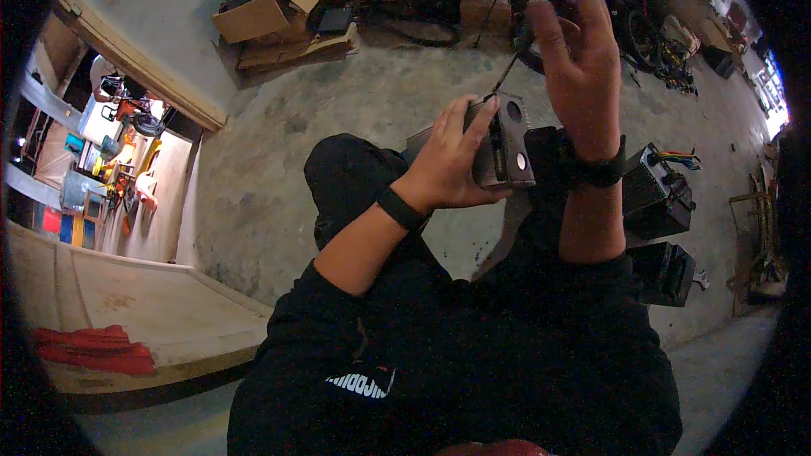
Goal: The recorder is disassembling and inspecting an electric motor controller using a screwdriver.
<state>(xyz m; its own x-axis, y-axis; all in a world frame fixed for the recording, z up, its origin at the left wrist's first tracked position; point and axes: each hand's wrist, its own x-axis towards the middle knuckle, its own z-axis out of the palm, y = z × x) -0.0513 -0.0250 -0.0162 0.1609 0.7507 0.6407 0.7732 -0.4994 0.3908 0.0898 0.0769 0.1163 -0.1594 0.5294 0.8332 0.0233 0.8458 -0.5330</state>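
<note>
My left hand [443,156] grips a grey metal box-shaped unit [514,142] above my lap, its thumb and fingers wrapped over the near-left side. Two round openings show on the unit's right face. In my right hand [585,67], raised at the upper right of the unit, is a screwdriver [505,76] with a thin shaft and a dark handle. The shaft slants down to the left, and its tip meets the unit's top edge beside my left fingers. My right fingers curl about the handle, which is partly hidden.
On the floor to my right stand a dark finned unit [649,190] with coloured wires and another dark unit [661,274]. Cardboard boxes [291,0] and cables lie along the far side. A red cloth [93,349] rests on a pale ledge [182,308] at left, near a doorway.
</note>
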